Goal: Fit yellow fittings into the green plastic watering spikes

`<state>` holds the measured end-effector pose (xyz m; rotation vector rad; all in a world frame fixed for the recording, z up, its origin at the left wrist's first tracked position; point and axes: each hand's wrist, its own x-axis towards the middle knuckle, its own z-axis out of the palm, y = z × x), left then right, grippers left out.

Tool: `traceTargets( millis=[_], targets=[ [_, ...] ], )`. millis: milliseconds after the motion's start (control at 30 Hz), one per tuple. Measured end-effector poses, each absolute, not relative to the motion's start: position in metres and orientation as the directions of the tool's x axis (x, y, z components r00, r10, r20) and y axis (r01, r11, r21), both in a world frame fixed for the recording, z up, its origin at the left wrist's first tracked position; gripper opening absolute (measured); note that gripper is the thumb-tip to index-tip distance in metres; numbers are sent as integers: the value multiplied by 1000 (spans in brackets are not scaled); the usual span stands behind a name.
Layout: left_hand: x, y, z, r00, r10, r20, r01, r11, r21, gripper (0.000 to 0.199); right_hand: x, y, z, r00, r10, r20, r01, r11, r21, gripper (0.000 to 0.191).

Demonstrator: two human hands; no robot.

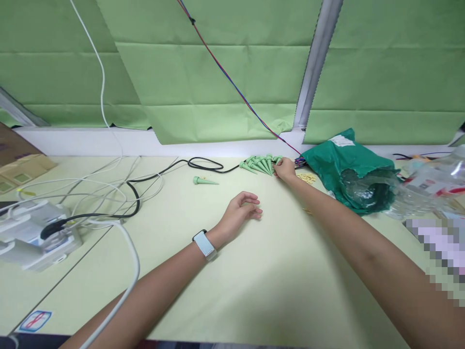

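Note:
My right hand [285,169] reaches to the back of the table, its fingers closed on a green plastic spike [277,159] at the right end of a row. Several more such green tapered spikes [256,164] lie side by side there, heads toward the wall. My left hand [242,213] hovers over the middle of the table with loosely curled fingers and nothing in it; a watch strap is on that wrist. One single green spike [205,181] lies apart to the left, pointing right. Small yellow pieces [307,179] are scattered by my right wrist.
A green plastic bag [327,160] and clear plastic bottles [425,184] stand at the right. Tangled white and black cables [134,198] run to a power strip [39,237] at the left. A cardboard box [22,160] sits at the far left, by the wall.

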<state>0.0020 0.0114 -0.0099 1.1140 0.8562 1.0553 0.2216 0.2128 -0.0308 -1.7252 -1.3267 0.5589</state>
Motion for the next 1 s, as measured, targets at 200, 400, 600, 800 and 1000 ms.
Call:
traceTargets(
  millis=[200, 400, 600, 800, 1000],
  targets=[
    [2, 11, -9, 298, 954, -34, -226, 105, 968, 19, 222, 208, -32, 294, 924, 245, 651, -6, -759, 3],
    [2, 12, -9, 296, 954, -40, -220, 108, 970, 18, 222, 202, -28, 270, 917, 295, 687, 32, -726, 7],
    [2, 12, -10, 297, 955, -27, -225, 98, 969, 16, 210, 180, -22, 237, 868, 437, 725, 141, -675, 15],
    [-4, 4, 2, 569, 822, 7, -132, 82, 988, 9, 168, 149, -15, -150, 815, 560, 673, 499, -546, 18],
    [-12, 2, 7, 759, 650, 45, -23, -42, 999, 24, 99, 135, -12, -610, 602, 515, 483, 798, -361, 24]
  ],
)
